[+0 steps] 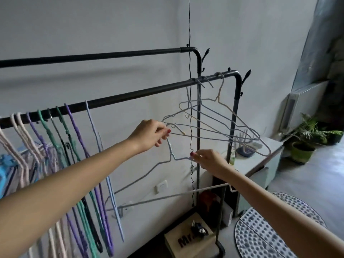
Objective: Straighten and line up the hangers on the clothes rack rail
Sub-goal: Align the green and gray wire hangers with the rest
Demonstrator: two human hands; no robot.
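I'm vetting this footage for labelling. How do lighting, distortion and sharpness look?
Head view: soft daylight, no glare; the wide lens bows the black metal rack rail; the thin pale-blue wire hanger pinched by left hand and right hand looks slightly soft.

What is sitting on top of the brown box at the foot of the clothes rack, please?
A small dark, crumpled-looking object lies on the brown box, partly covering its printed lettering after "Mr". What the object is cannot be made out.

Pale blue wire hanger (149,170) hangs tilted off my fingers (163,134); three tangled ones (223,116) skew on the black rail (130,97); colored hangers (65,131) bunch left.
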